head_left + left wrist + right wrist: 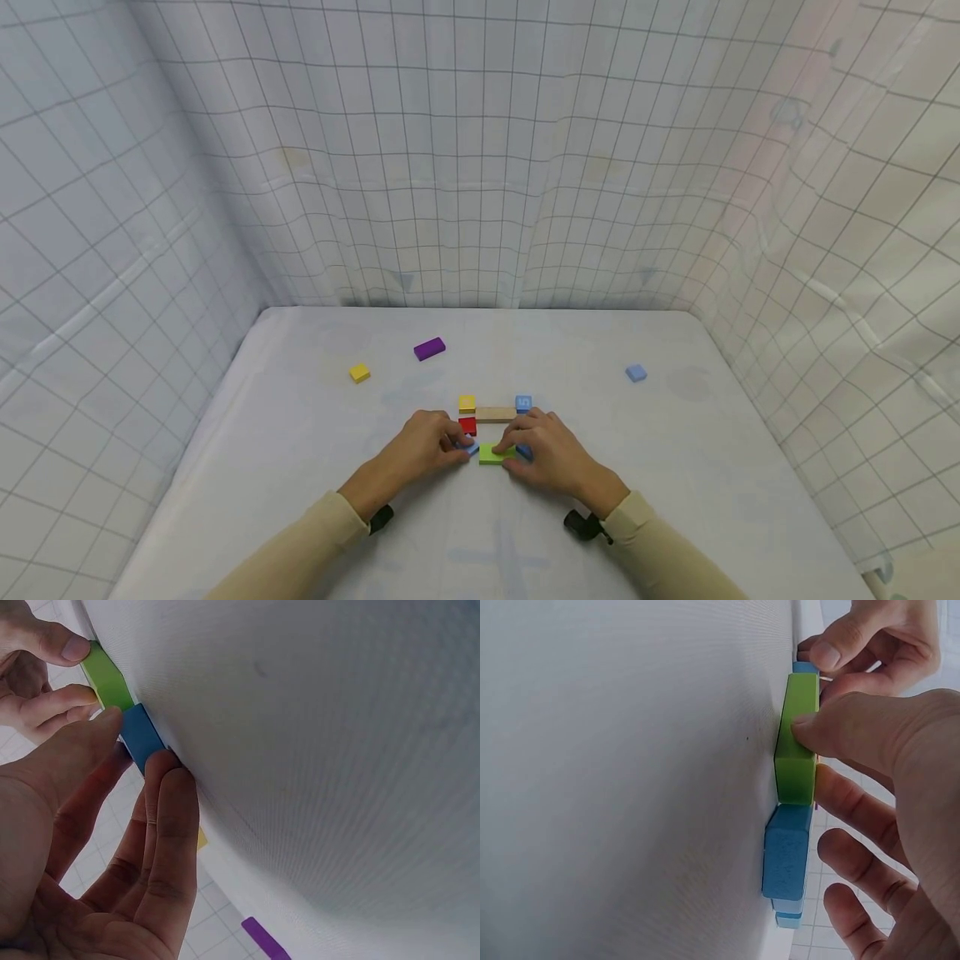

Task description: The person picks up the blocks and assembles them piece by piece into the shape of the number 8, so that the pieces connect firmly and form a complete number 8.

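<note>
My left hand (426,446) pinches a small blue block (142,736) between thumb and fingers at the near left corner of a block arrangement. Beside it lies a long light-green block (491,455), which my right hand (551,454) grips, its thumb on the near side in the right wrist view. The green block's left end meets the blue block. At its other end sits a second blue block (786,851), partly under my right hand in the head view. A red block (467,426) lies just behind my left fingertips.
Along the arrangement's far side are a yellow block (467,404), a plain wooden bar (495,414) and a blue block (523,404). Farther out lie a purple block (429,348), another yellow block (360,372) and a light-blue block (636,372). Gridded cloth walls (480,167) surround the white table.
</note>
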Demonstrator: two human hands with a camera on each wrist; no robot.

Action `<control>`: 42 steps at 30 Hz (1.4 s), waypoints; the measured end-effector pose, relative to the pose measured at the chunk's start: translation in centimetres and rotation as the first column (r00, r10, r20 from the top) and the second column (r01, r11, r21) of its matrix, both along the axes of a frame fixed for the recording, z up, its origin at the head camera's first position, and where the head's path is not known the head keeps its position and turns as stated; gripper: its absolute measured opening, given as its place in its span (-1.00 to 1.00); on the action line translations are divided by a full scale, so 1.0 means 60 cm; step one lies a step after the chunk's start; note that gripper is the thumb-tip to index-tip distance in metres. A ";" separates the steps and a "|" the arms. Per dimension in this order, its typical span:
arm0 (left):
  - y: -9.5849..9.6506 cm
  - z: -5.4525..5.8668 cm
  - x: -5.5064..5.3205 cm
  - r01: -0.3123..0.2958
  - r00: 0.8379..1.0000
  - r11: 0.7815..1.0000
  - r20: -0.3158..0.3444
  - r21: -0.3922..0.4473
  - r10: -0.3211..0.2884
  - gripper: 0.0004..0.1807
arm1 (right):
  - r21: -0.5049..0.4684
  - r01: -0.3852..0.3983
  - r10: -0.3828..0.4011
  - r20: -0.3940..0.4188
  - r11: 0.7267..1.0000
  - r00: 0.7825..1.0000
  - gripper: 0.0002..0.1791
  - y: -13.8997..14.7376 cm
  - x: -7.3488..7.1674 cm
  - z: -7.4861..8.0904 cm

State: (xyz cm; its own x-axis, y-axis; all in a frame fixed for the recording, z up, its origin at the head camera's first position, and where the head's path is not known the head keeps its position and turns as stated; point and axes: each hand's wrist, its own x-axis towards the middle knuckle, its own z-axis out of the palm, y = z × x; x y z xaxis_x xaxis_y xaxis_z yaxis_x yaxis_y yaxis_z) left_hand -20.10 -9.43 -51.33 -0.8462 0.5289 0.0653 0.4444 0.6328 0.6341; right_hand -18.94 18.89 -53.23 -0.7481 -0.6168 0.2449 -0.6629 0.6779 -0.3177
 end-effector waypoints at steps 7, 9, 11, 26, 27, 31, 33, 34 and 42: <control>0.000 -0.001 0.000 -0.004 1.000 1.000 -0.002 0.000 0.004 -0.85 | -0.017 0.003 -0.003 -0.035 1.000 0.999 -0.77 0.004 0.000 -0.005; 0.000 -0.001 0.000 -0.001 1.000 1.000 -0.007 -0.001 0.001 -0.85 | -0.032 0.008 -0.010 -0.045 0.999 0.999 -0.72 0.008 0.001 -0.004; 0.000 -0.001 0.000 0.000 1.000 1.000 -0.007 -0.003 0.000 -0.84 | -0.056 0.016 -0.020 -0.060 0.998 0.998 -0.68 0.013 0.003 -0.002; 0.000 0.000 -0.002 -0.008 1.000 1.000 0.014 -0.020 0.008 -0.85 | -0.064 0.120 -0.125 -0.066 0.991 0.990 -0.78 0.054 0.005 -0.009; 0.000 -0.001 -0.002 -0.008 1.000 1.000 0.015 -0.021 0.009 -0.85 | -0.061 0.121 -0.125 -0.061 0.991 0.990 -0.78 0.055 0.006 -0.009; 0.000 -0.001 -0.001 -0.007 1.000 1.000 0.014 -0.019 0.008 -0.85 | -0.053 0.120 -0.123 -0.056 0.991 0.991 -0.79 0.055 0.006 -0.010; 0.000 -0.001 0.000 -0.008 1.000 1.000 0.014 -0.017 0.009 -0.86 | -0.052 0.117 -0.120 -0.059 0.992 0.991 -0.79 0.055 0.006 -0.011; 0.000 -0.001 0.000 -0.008 1.000 1.000 0.013 -0.017 0.008 -0.86 | -0.051 0.116 -0.119 -0.061 0.992 0.991 -0.79 0.055 0.005 -0.012; 0.002 0.000 0.001 -0.014 1.000 1.000 0.024 -0.016 0.014 -0.86 | -0.048 0.114 -0.116 -0.055 0.992 0.992 -0.80 0.054 0.005 -0.011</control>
